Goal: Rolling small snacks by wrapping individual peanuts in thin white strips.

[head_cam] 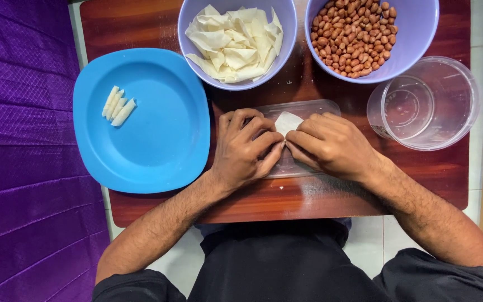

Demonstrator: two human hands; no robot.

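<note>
The small white wrapper (287, 121), probably thin, soft and easily torn, is pinched at its lower edges by the left hand (245, 146) and right hand (331, 146) over the clear lid (308, 107).

This looks like a home food-preparation corner rather than a commercial kitchen. A small, low, reddish wooden counter (141, 22) stands on a pale tiled floor (370, 235) with purple quilted fabric (23, 140) close beside it. On it sit everyday plastic tableware: a blue plate (157, 140) holding a few rolled pastry pieces (117, 105), a lilac bowl of pastry wrappers (236, 42), another of peanuts (356, 36), and a clear tub (429, 103).
</note>
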